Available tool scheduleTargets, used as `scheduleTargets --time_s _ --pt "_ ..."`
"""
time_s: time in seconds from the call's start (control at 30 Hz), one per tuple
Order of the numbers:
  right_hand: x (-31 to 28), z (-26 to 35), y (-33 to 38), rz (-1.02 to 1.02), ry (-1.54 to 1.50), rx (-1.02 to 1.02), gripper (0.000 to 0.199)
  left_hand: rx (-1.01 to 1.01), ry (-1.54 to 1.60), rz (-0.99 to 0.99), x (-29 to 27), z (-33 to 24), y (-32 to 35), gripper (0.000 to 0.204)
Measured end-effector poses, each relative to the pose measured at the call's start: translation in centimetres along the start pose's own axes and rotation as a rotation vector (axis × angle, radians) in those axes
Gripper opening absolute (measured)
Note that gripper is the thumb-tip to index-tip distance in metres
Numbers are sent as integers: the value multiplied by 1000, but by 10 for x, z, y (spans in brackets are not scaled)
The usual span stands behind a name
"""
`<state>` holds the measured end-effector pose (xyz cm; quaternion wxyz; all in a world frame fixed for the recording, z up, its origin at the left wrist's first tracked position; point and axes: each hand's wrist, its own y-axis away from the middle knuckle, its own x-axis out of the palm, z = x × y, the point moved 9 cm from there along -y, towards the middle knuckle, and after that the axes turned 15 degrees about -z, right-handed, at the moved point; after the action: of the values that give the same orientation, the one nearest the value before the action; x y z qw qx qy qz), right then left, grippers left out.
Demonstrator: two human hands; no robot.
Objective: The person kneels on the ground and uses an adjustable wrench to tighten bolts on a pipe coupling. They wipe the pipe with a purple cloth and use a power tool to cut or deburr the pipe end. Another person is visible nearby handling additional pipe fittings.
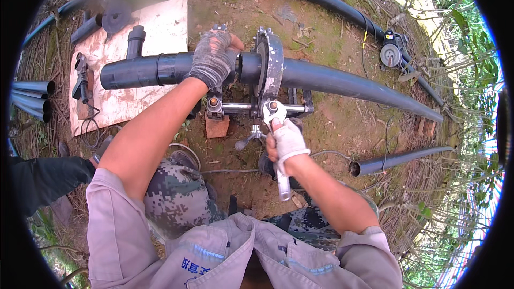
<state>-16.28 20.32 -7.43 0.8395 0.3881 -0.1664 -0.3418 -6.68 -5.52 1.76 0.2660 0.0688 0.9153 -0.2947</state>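
Note:
A grey-gloved left hand (215, 56) of mine wraps over the right end of a black pipe tee (134, 69), at the left clamp, which it mostly hides. To its right a long black pipe (342, 77) passes through a scuffed ring clamp (274, 61), and a small gap parts the two pipe ends. In my white-gloved right hand (288, 140) is a metal wrench (284, 184), its head around the nut at the ring clamp's near side. Steel guide rods (238, 107) join the two clamps.
A power tool (81, 77) with a cord lies on a pale board (166, 18) at left. A brick (217, 126) sits below the clamp frame. Another person's dark sleeve (53, 179) enters at left. A disc tool (391, 53), a short pipe (396, 160) and brush are at right.

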Motion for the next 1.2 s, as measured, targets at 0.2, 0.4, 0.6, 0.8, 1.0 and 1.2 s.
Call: scheduleTargets --time_s 0.2,0.4,0.6,0.8,1.0,1.2 --pt "49 -38 6 -30 -581 -49 37 -45 53 45 11 -3 -3 17" --pt "-10 -3 13 128 -65 16 23 -21 8 54 6 -4 -3 18" --pt "-26 50 -15 381 354 -91 27 -6 15 66 7 -6 -6 18" --pt "-8 5 -7 95 0 -100 27 -19 -34 38 -1 -6 -3 17" --pt "41 -35 9 -16 -518 -26 29 -38 10 37 5 -5 -2 19" --pt "-2 -1 14 210 -82 80 22 6 46 43 3 -3 -5 20"
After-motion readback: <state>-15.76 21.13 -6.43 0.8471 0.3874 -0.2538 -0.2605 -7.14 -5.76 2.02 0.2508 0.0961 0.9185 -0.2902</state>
